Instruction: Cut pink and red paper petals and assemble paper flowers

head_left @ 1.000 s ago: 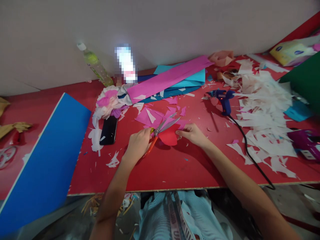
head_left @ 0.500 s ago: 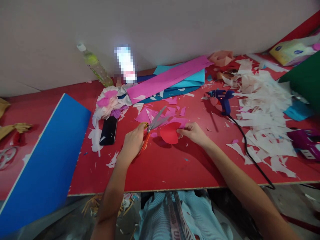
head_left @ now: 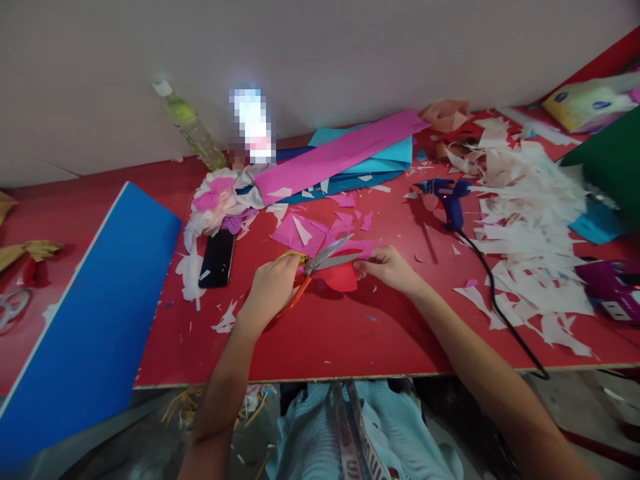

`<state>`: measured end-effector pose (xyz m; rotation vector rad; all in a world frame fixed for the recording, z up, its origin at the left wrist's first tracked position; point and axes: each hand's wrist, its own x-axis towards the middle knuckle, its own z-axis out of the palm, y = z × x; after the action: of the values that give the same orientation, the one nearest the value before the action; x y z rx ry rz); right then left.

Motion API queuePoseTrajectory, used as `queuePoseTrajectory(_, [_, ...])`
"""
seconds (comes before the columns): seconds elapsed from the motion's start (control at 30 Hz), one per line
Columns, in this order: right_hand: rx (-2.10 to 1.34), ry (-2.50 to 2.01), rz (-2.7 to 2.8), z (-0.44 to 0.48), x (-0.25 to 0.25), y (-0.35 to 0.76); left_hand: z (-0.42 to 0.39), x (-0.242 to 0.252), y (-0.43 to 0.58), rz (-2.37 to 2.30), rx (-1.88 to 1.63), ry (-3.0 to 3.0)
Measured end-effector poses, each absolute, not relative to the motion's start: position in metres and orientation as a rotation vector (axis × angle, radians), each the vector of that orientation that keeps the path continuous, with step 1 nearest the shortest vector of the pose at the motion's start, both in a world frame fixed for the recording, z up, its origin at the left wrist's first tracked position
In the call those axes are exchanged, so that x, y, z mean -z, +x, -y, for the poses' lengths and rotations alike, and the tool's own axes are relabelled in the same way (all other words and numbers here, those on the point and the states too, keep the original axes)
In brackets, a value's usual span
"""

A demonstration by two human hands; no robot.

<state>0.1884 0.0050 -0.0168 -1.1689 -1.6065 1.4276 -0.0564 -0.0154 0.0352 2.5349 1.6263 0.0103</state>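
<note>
My left hand (head_left: 270,290) is closed around the handles of a pair of scissors (head_left: 309,268), one yellow and one orange. The blades stand apart and point right, passing over a rounded piece of red paper (head_left: 343,279). Between thumb and fingers, my right hand (head_left: 393,268) pinches the right edge of that red paper. Some pink paper (head_left: 367,247) shows behind the red piece, close to my right fingertips; whether it is held too I cannot tell. Pink scraps (head_left: 295,233) lie on the table just beyond the blades.
Left are a blue board (head_left: 100,293), a dark phone (head_left: 219,260) and paper flowers (head_left: 215,200). Folded pink paper (head_left: 345,157), a bottle (head_left: 193,130) and a lit screen (head_left: 254,127) are behind. A glue gun (head_left: 450,200) with its cord and white scraps (head_left: 530,227) lie right.
My left hand has moved slightly right with the scissors. The blades have swung from pointing up and away to lying across the red paper, spread wider. My right hand stays nearly in place.
</note>
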Motion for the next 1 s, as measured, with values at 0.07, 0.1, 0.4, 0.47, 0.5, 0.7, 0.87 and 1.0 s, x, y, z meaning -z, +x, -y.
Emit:
queuePoseTrajectory(0.07, [-1.427, -1.163, 1.613, -0.0047, 0.0165, 0.1884, 0.0154, -0.0361, -0.0563, -1.625, 0.004, 2.527])
queuePoseTrajectory(0.1, [-1.423, -1.161, 1.62, -0.0047, 0.0169, 0.1887, 0.0153, -0.0362, -0.0564, -1.622, 0.013, 2.522])
queuePoseTrajectory(0.4, [-1.42, -1.191, 1.645, -0.0068, 0.0191, 0.1905, 0.014, -0.0344, -0.0598, -1.599, 0.008, 2.506])
queuePoseTrajectory(0.47, [-1.423, -1.199, 1.642, -0.0069, 0.0188, 0.1903, 0.0143, -0.0355, -0.0599, -1.592, 0.009, 2.507])
queuePoseTrajectory(0.5, [-1.426, -1.203, 1.638, -0.007, 0.019, 0.1902, 0.0145, -0.0362, -0.0599, -1.593, 0.011, 2.505])
queuePoseTrajectory(0.7, [-1.458, -1.194, 1.621, -0.0075, 0.0231, 0.191, 0.015, -0.0377, -0.061, -1.579, 0.028, 2.484])
queuePoseTrajectory(0.87, [-1.459, -1.191, 1.627, -0.0084, 0.0255, 0.192, 0.0143, -0.0397, -0.0614, -1.573, 0.065, 2.466])
queuePoseTrajectory(1.0, [-1.453, -1.2, 1.62, -0.0096, 0.0261, 0.1927, 0.0144, -0.0398, -0.0607, -1.575, 0.083, 2.478])
